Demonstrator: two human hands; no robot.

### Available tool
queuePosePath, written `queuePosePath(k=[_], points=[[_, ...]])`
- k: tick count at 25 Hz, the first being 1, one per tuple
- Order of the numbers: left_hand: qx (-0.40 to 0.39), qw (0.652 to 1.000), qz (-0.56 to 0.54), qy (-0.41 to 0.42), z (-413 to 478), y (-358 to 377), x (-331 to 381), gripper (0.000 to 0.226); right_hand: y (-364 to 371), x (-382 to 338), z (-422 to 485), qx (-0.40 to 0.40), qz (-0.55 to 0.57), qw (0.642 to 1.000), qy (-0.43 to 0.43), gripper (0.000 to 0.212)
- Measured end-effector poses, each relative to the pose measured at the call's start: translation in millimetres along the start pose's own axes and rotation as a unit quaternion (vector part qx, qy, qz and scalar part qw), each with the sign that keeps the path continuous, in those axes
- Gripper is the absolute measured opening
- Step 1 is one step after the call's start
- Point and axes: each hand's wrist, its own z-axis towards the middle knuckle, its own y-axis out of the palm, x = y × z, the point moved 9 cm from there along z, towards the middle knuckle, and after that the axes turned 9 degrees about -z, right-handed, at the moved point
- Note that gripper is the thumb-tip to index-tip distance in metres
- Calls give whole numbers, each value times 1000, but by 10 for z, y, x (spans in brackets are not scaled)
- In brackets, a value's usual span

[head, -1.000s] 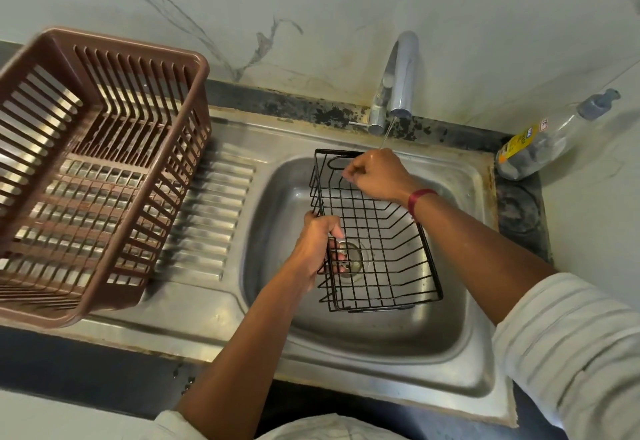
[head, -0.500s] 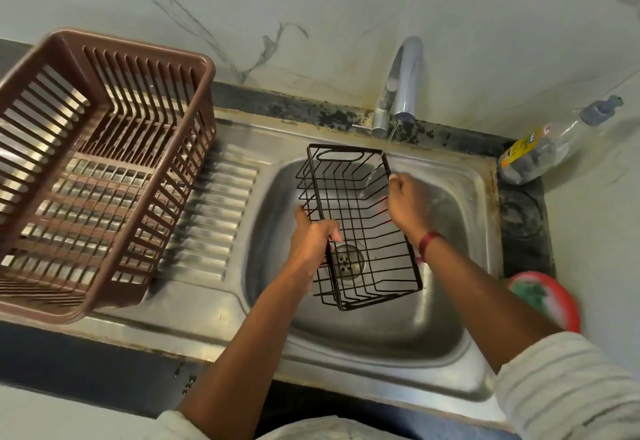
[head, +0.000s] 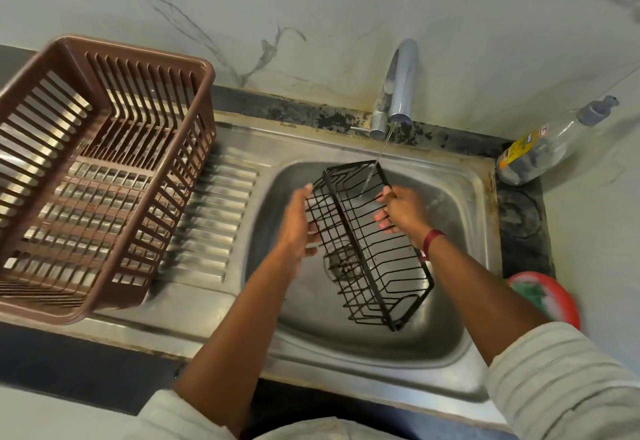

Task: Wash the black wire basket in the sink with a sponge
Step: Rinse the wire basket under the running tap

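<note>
The black wire basket (head: 372,249) hangs tilted on its side over the steel sink (head: 460,335), its far end under a thin stream from the tap (head: 401,83). My left hand (head: 298,225) presses against the basket's left side, fingers spread on the wires. On the right side, my right hand (head: 401,209) grips the basket's upper rim. A green sponge lies in a red dish (head: 543,296) on the counter at the right, partly behind my right arm.
A brown plastic dish basket (head: 93,169) stands on the ribbed drainboard (head: 211,225) at the left. A clear soap bottle (head: 547,148) with a yellow label lies at the back right corner. The marble wall rises behind the tap.
The basket has been turned from lying flat to standing on its side and shifted right under the water. My right hand moved from its far end to its right rim.
</note>
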Motion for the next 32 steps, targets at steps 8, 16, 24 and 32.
queuePosePath(k=[8,16,24,32], points=[[-178,970,146,-78,149,212,183,49,82,-378,54,-72,-151,981,-100,31],[-158,984,66,-48,185,332,-53,76,-109,-1113,-115,134,-261,906,-306,18],[-167,984,1,-66,159,459,-190,72,262,-1270,-126,-36,-310,907,-282,20],[-188,981,-5,-52,159,508,-193,46,248,-1215,-90,-18,-322,907,-272,19]])
